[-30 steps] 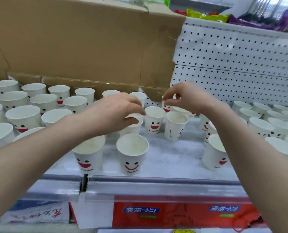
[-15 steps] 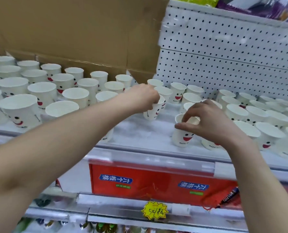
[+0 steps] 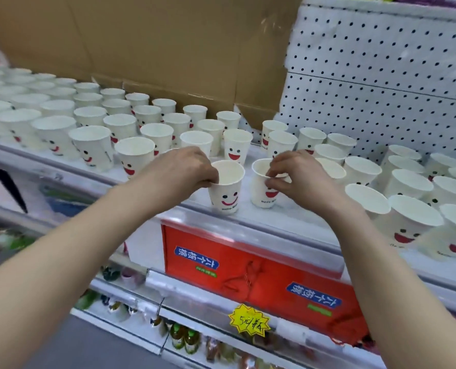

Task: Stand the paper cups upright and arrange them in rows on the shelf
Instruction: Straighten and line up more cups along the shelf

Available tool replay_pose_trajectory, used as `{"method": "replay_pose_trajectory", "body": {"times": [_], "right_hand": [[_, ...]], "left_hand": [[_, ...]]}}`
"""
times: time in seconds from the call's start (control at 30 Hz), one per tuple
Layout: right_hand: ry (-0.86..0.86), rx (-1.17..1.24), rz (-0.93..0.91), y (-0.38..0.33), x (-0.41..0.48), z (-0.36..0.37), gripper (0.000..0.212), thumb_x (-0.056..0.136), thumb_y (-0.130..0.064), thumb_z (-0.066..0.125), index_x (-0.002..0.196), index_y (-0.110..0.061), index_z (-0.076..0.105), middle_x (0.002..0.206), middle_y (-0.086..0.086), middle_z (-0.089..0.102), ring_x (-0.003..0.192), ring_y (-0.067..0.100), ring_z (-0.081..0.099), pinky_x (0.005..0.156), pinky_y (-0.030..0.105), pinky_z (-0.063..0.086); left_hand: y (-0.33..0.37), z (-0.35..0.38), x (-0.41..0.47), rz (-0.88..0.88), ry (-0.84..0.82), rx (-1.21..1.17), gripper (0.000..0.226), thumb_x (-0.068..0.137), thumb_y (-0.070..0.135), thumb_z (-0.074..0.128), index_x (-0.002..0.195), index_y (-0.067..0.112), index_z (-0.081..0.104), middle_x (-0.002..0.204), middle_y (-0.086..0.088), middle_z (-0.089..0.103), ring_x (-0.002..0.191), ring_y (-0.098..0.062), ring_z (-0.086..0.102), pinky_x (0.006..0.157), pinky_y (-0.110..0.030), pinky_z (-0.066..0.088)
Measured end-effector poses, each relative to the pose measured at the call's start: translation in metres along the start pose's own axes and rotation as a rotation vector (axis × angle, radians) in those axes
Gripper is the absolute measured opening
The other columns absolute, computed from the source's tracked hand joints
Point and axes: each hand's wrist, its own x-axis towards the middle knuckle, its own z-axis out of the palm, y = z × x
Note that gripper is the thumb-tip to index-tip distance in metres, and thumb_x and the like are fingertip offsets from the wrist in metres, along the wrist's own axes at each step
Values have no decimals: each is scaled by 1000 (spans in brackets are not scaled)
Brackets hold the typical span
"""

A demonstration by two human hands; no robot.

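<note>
Grip closed on rims: left hand (image 3: 187, 169) pinches the left cup (image 3: 226, 194), right hand (image 3: 300, 174) the right cup (image 3: 259, 191), both upright.

The cups (image 3: 21, 101) at far left blur together. The left hand (image 3: 184, 169) hides some rim of the left cup (image 3: 225, 194), the right hand (image 3: 299, 177) some face of the right cup (image 3: 257, 193). Lower-shelf goods (image 3: 184, 339) smear.

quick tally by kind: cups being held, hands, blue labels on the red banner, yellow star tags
cups held: 2 (left-hand cup, right-hand cup)
hands: 2 (left hand, right hand)
blue labels on red banner: 2
yellow star tag: 1
total: 7
</note>
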Motion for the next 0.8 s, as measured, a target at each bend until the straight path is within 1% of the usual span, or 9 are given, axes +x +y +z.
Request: {"method": "replay_pose_trajectory", "body": {"times": [0.07,0.13,0.2,0.3,0.4,0.5,0.63,0.73,0.8], "right_hand": [[15,16,-4,-2,11,5,11,84,-28,72,93,-23,75,103,-3,69,98,26,58,88,42,47],[32,47,13,-6,19,5,13,83,-26,73,95,-22,75,104,-5,68,97,20,57,87,40,49],[24,79,26,-10,23,1,19,81,-22,76,99,-21,75,108,-5,67,96,16,56,87,35,48],[-13,86,37,-6,25,-2,31,75,-20,80,105,-25,73,114,-6,65,99,18,55,87,35,48],[-57,31,66,3,27,-1,32,75,-22,80,105,-30,72,119,-5,62,110,20,52,93,36,45],[-45,36,70,4,32,2,16,81,-22,75,96,-24,75,111,-3,65,98,19,58,86,33,48],[-23,59,51,-4,42,8,11,84,-27,73,93,-21,75,99,-5,68,82,13,55,78,34,50],[10,26,16,-13,51,14,13,84,-31,72,90,-19,76,92,-1,66,82,17,53,74,35,45],[30,3,-9,-18,58,18,14,84,-29,73,86,-16,76,87,3,66,83,20,54,70,32,37]], "left_hand": [[-5,0,-4,-7,31,9,14,82,10,71,95,16,74,92,-5,71,96,-26,62,72,-44,54],[-9,1,-4,-11,65,5,20,80,4,71,95,16,74,94,-5,71,98,-26,62,73,-42,54],[-11,3,-2,-33,77,0,36,75,-7,69,99,19,73,101,-3,71,103,-23,60,77,-39,54],[-7,7,-2,-82,72,-59,55,71,-17,57,110,19,70,113,-2,67,112,-19,56,90,-38,50],[5,11,-2,-99,129,-101,40,81,1,58,117,17,67,115,-2,67,114,-19,55,94,-36,48],[14,18,-3,-119,172,-130,28,88,26,62,114,16,68,109,-2,69,110,-21,56,88,-38,51],[14,26,-6,-124,251,-168,14,84,21,66,92,13,74,87,-4,71,91,-26,62,70,-40,56],[16,28,-10,-109,250,-202,13,84,20,65,89,12,73,86,-4,71,89,-26,63,75,-35,54],[16,28,-10,-98,232,-224,18,85,23,58,89,11,71,88,-3,70,91,-25,62,79,-38,54]]}}
